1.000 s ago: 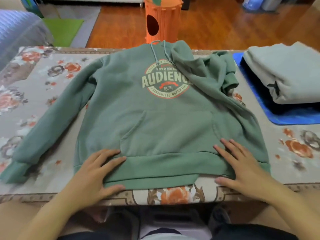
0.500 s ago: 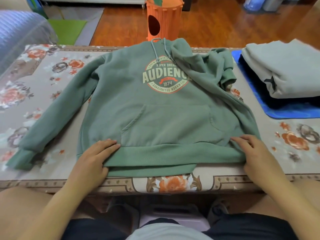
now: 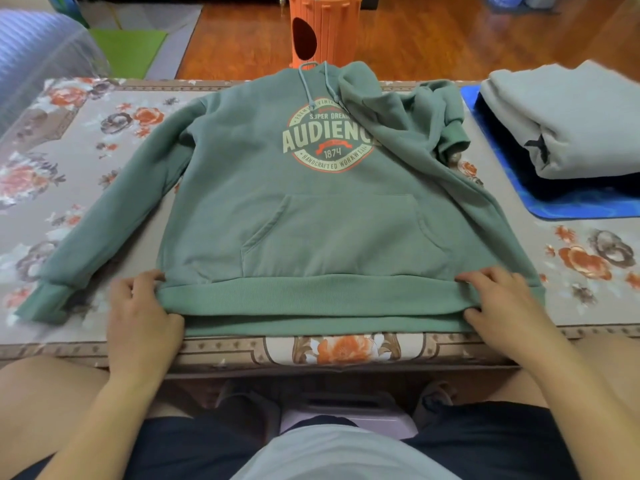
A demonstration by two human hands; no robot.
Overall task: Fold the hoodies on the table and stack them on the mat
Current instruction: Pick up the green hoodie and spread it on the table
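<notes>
Both the left hand (image 3: 140,317) and right hand (image 3: 502,306) pinch the green hoodie (image 3: 311,220) hem corners, its body stretching away beyond the fingers.

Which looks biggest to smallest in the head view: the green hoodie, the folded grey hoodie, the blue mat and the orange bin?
1. green hoodie, clearly largest.
2. folded grey hoodie.
3. blue mat: mostly covered and cut off by the frame, so unsure.
4. orange bin: farther away and partly cropped, so unsure.
</notes>
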